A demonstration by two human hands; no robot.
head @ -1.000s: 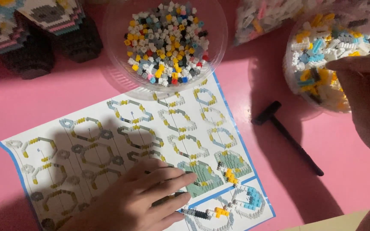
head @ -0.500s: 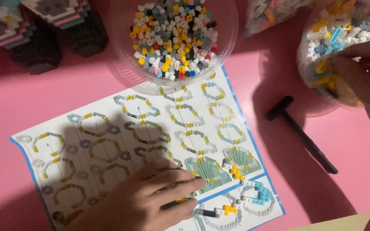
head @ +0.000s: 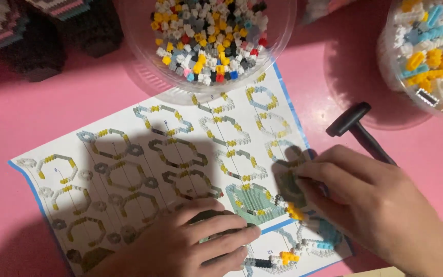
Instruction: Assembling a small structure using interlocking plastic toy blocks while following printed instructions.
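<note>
Black hammer tool point(head: 361, 132), two bead bowls point(head: 144, 61)

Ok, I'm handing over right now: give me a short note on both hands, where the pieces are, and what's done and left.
Left hand: lies flat on the instruction sheet, fingers over a small dark piece; grip unclear.
Right hand: on the sheet's right edge, fingertips on a small grey-green brick assembly.
Round clear bowl of mixed bricks above the sheet; a second tub of bricks at upper right; black hammer-shaped tool beside the right hand.
Done: only a small brick cluster is together.
Left: most bricks still loose in the containers.
</note>
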